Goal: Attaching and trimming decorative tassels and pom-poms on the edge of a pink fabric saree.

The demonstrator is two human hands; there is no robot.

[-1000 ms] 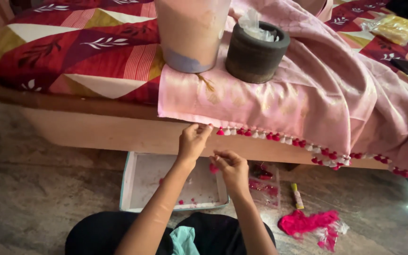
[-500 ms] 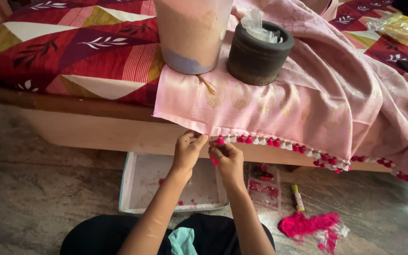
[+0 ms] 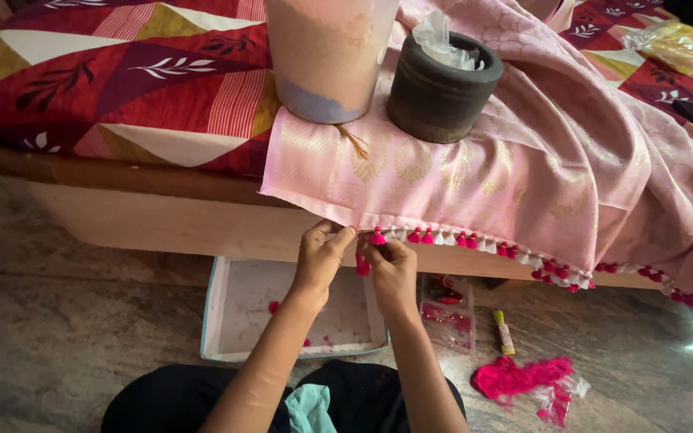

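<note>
A pink cloth (image 3: pixel 483 176) with gold motifs hangs over the edge of a bed. Its hem (image 3: pixel 475 239) carries a row of small pink and white tassels. My left hand (image 3: pixel 321 256) pinches the hem at the bare left end of the row. My right hand (image 3: pixel 391 269) is close beside it, fingers closed on a pink tassel (image 3: pixel 362 265) just under the hem. Both hands nearly touch each other.
A large beige pot (image 3: pixel 326 56) and a dark stone mortar (image 3: pixel 441 88) stand on the cloth. On the floor lie a shallow white tray (image 3: pixel 226 321), a clear packet (image 3: pixel 447 313), a small tube (image 3: pixel 504 333) and a heap of pink thread (image 3: pixel 523 378).
Both hands have risen slightly and come closer together at the hem. The view has shifted a little; the cloth and pots have stayed put.
</note>
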